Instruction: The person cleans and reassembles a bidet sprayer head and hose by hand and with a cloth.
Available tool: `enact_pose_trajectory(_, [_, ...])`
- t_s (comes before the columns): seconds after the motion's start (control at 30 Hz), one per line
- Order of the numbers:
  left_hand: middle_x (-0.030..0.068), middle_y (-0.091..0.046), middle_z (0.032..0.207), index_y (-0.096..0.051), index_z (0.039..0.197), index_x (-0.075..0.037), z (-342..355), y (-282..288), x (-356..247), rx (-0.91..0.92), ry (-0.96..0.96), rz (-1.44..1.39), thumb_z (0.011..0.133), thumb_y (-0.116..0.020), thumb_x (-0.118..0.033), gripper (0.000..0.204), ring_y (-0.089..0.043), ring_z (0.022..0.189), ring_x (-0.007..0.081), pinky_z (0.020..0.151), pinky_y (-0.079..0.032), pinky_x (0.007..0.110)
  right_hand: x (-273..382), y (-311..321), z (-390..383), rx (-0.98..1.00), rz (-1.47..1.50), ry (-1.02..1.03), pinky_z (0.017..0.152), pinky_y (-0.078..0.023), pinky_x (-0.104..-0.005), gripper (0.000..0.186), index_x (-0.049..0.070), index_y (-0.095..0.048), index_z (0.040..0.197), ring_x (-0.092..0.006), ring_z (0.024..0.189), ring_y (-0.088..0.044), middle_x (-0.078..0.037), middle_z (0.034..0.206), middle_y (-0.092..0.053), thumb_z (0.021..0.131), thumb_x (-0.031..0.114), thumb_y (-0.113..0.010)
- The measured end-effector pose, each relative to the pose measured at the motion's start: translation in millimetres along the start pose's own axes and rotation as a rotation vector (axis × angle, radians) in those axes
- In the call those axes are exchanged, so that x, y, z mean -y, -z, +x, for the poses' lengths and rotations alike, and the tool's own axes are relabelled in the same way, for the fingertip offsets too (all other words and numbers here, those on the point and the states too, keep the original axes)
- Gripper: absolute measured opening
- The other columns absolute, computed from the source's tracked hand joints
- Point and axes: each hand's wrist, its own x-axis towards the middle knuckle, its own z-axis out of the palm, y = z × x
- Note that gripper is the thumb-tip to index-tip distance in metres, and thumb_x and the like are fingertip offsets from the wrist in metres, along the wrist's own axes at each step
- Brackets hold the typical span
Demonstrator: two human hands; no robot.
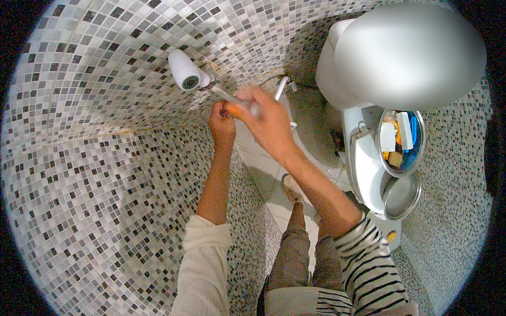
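Note:
A white shower head (pixel 183 68) sits at the tiled wall (pixel 105 63), with a pale bar extending from it down toward my hands. My left hand (pixel 222 126) is closed near the bar, around something small and dark that I cannot make out. My right hand (pixel 269 124) is curled round an orange object (pixel 235 110) beside the left one, its fingers blurred. A white bent tube (pixel 281 88) with a metal fitting is just behind my right hand.
At right, a toilet (pixel 369 179) bears an open round tin (pixel 384 164) with packets and blue items, and a round lid (pixel 402 195). A large blurred patch covers the upper right. My legs and a foot show on the tiled floor (pixel 263 174).

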Motion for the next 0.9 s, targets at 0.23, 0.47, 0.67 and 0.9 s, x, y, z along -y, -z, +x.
enact_pose_trajectory(0.23, [0.0055,-0.056,0.100,-0.049,0.113,-0.004,-95.9,-25.4,4.8,-0.074,0.337,-0.052,0.083,-0.060,-0.027,0.039,-0.051,0.091,0.0137,0.081,-0.041,0.027,-97.6,89.0,-206.5,0.193,0.004,-0.830,0.071,-0.046,-0.0352,0.026,0.008,-0.061,0.085,-0.0283,0.081,-0.060,-0.012,0.085,-0.062,0.078,0.032,-0.062])
enact_pose_trajectory(0.47, [-0.0007,-0.056,0.098,-0.054,0.104,-0.008,-303.3,-44.8,103.3,0.048,0.523,-0.220,0.083,-0.059,-0.021,0.024,-0.051,0.086,0.0090,0.070,-0.042,0.023,-107.3,175.9,-319.2,0.451,-0.107,-0.854,0.080,-0.042,-0.0293,0.022,0.005,-0.061,0.092,-0.0209,0.089,-0.055,-0.012,0.093,-0.058,0.073,0.015,-0.062])
enact_pose_trajectory(0.67, [-0.0020,-0.057,0.094,-0.055,0.100,-0.009,-394.4,-119.1,62.3,0.266,0.939,-0.576,0.081,-0.061,-0.024,0.025,-0.052,0.085,0.0100,0.071,-0.042,0.028,-117.6,256.7,-342.1,0.154,0.079,-1.051,0.073,-0.042,-0.0256,0.021,0.004,-0.060,0.092,-0.0105,0.084,-0.051,-0.002,0.087,-0.057,0.072,-0.001,-0.058])
enact_pose_trajectory(0.9, [-0.0003,-0.058,0.095,-0.055,0.098,-0.009,-388.1,-185.0,-17.3,0.284,0.875,-0.422,0.081,-0.059,-0.024,0.022,-0.053,0.086,0.0114,0.074,-0.042,0.029,-89.1,292.6,-323.4,-0.051,0.130,-0.773,0.072,-0.043,-0.0258,0.022,0.004,-0.059,0.094,-0.0126,0.084,-0.051,-0.003,0.090,-0.056,0.074,-0.003,-0.057])
